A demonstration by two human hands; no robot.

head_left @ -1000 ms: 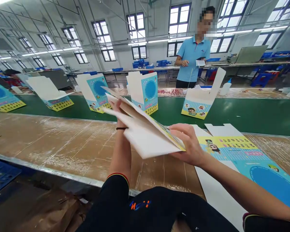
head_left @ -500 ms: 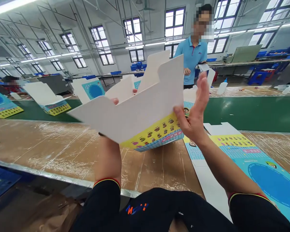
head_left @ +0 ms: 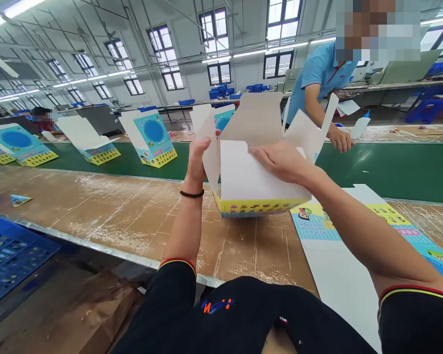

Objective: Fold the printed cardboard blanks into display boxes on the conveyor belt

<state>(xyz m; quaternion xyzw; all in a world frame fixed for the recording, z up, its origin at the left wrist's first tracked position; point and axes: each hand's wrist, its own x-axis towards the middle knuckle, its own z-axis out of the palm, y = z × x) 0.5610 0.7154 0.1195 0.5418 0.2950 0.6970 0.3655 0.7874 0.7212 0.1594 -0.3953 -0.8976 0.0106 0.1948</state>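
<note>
In the head view a cardboard box (head_left: 262,204) is tilted above the near table, with white inner flaps raised and a yellow and blue printed lower edge towards me. My left hand (head_left: 198,157) grips its left side flap, thumb on the near side and fingertips showing behind. Across the white front flap (head_left: 239,169) lies my right hand (head_left: 280,161), its fingers together and bent at the flap's upper edge. Part of the right fingertips is hidden. Flat printed cardboard sheets (head_left: 328,260) lie at the right, beneath my right forearm.
Beyond the brown-covered table (head_left: 133,211) runs a green conveyor belt (head_left: 391,169) with several part-open boxes (head_left: 155,137). A co-worker in a blue shirt (head_left: 313,73) leans over the far side, near a white squeeze bottle (head_left: 360,127). A blue crate (head_left: 18,250) sits at the lower left.
The box has turned, so its front flap now faces me squarely. My right hand has moved from the box's right side onto this flap. The co-worker has leaned in towards the belt.
</note>
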